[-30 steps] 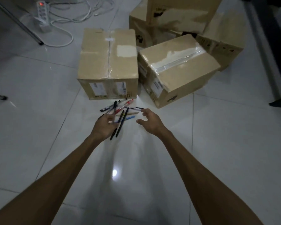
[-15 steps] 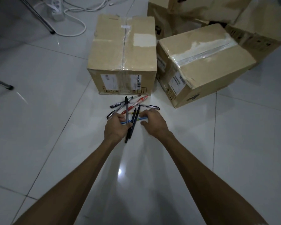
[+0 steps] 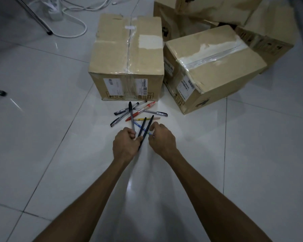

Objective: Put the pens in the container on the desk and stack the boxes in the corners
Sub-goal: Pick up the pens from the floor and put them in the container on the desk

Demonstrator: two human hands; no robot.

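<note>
Your left hand [image 3: 125,145] has its grip clenched around the near ends of three pens, a grey-barrelled black-capped pen [image 3: 131,117] and two slim black pens [image 3: 146,127], fanned upward so that more can be slid in beside them. Your right hand [image 3: 162,138] pinches the near tip of a blue pen [image 3: 141,128] close to that bundle, seemingly to feed it across. The other loose pens, a red one [image 3: 141,110] among them, lie crossed on the white tiled floor [image 3: 42,110], just in front of the taped brown cardboard box [image 3: 128,55]. A second cardboard box [image 3: 212,63] sits skewed beside it, with more behind, none stacked in a corner yet. No container or desk is in view.
</note>
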